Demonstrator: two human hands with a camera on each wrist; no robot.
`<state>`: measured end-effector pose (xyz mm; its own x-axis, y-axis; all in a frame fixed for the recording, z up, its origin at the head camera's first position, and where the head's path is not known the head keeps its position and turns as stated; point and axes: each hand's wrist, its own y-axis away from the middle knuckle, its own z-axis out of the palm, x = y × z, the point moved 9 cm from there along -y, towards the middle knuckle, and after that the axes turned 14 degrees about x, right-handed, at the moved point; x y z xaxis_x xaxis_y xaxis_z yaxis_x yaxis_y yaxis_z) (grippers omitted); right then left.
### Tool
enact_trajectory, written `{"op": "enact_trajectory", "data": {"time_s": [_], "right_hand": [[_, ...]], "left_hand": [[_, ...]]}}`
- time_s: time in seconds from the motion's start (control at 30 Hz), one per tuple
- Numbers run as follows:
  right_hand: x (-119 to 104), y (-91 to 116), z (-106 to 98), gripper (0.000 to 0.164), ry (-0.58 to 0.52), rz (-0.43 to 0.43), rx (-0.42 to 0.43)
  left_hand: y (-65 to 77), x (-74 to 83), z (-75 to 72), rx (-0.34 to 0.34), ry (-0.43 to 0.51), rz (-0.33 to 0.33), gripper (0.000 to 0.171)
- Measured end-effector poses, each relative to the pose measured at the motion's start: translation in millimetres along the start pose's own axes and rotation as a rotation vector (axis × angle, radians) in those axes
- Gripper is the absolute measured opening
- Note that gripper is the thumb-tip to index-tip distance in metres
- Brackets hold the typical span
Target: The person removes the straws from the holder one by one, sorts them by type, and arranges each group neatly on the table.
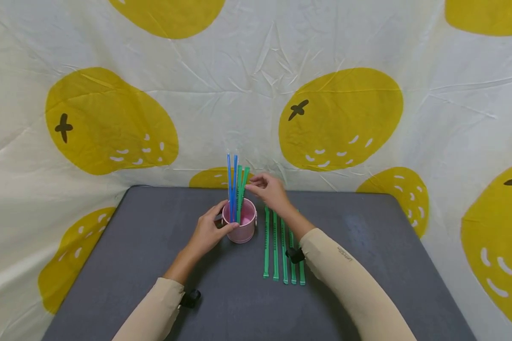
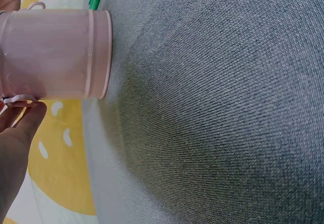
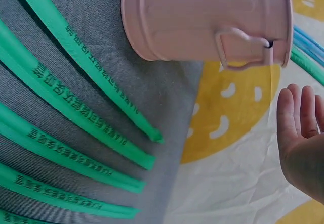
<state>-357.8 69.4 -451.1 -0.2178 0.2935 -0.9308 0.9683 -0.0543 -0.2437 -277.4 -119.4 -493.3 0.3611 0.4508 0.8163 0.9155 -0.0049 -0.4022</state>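
A small pink metal bucket (image 1: 242, 233) stands upright on the table. My left hand (image 1: 209, 228) holds its left side, thumb across the front and fingers by the rim and handle lug. Two blue straws (image 1: 229, 182) in clear wrap and two green wrapped straws (image 1: 239, 189) stand in the bucket, their lower ends hidden. At the right-hand green straw, my right hand (image 1: 269, 189) has its thumb tip right beside the shaft, with the index finger apart from the thumb. In the right wrist view, the fingers (image 3: 287, 113) of this hand look straight.
Several green wrapped straws (image 1: 275, 251) lie side by side on the dark grey table (image 1: 153, 246), right of the bucket and partly under my right forearm. A white cloth (image 1: 234, 113) with yellow fruit shapes hangs behind the table. Each wrist wears a small black camera (image 1: 190, 299).
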Motion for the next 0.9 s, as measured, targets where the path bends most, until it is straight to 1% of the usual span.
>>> {"op": "enact_trajectory", "data": {"time_s": [0.13, 0.3, 0.57, 0.77, 0.9], "right_hand": [[-4.4, -5.0, 7.0, 0.04, 0.003, 0.018, -0.006], [-6.6, -10.4, 10.7, 0.037, 0.012, 0.038, 0.005], [-9.1, -13.0, 18.3, 0.032, -0.003, 0.034, 0.007], [-11.4, -14.3, 15.7, 0.025, -0.028, 0.032, 0.032], [-17.1, -17.4, 9.8, 0.023, -0.016, 0.023, 0.056]], "left_hand": [[-0.9, 0.1, 0.8, -0.003, -0.005, 0.005, 0.078], [-3.0, 0.6, 0.9, 0.001, -0.008, 0.009, 0.077], [-5.6, -1.1, 0.9, -0.001, 0.0, -0.026, 0.077], [-5.9, -0.2, 2.1, -0.012, 0.005, -0.042, 0.077], [-6.3, 1.3, 0.9, -0.009, 0.013, -0.054, 0.077]]}}
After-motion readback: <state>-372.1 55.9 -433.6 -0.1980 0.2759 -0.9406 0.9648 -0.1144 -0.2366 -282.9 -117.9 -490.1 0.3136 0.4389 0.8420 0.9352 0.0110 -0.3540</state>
